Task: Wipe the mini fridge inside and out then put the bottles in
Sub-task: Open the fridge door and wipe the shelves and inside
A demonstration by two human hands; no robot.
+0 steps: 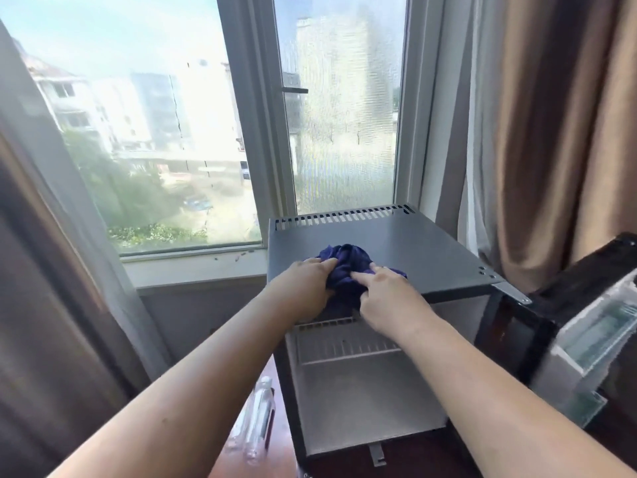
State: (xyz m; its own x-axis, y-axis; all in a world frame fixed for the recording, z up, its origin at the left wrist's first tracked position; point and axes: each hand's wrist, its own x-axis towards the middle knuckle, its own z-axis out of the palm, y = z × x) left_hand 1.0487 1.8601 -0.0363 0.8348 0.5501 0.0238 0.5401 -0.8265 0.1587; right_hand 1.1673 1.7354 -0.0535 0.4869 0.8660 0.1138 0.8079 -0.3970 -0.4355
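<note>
While daylight pours through the window (155, 115) at twelve o'clock, the mini fridge (406, 250) stands right against the glass on a dark reddish wooden surface (275, 457), its grey top slotted along the back edge. Brown curtains (551, 132) hang at three o'clock and again at nine o'clock, and a pale windowsill (193, 267) runs off at ten o'clock from the fridge. Its door (586, 339) stands wide open, swung out toward four o'clock, showing clear door racks. Inside, the white cavity holds one wire shelf (348, 353) high up. Clear plastic bottles (256, 422) sit on the wood just beside the fridge's lower corner, at seven o'clock from it; whether they stand or lie is hard to tell.

A dark purple cloth (348, 263) lies bunched on the fridge top near its front edge. The left hand (310, 288) grips the cloth's nine o'clock side, fingers curled tightly into the folds. The right hand (386, 294) meets it from four o'clock, its forefinger stretched out flat on the fabric and the other fingers curled against the near fold.
</note>
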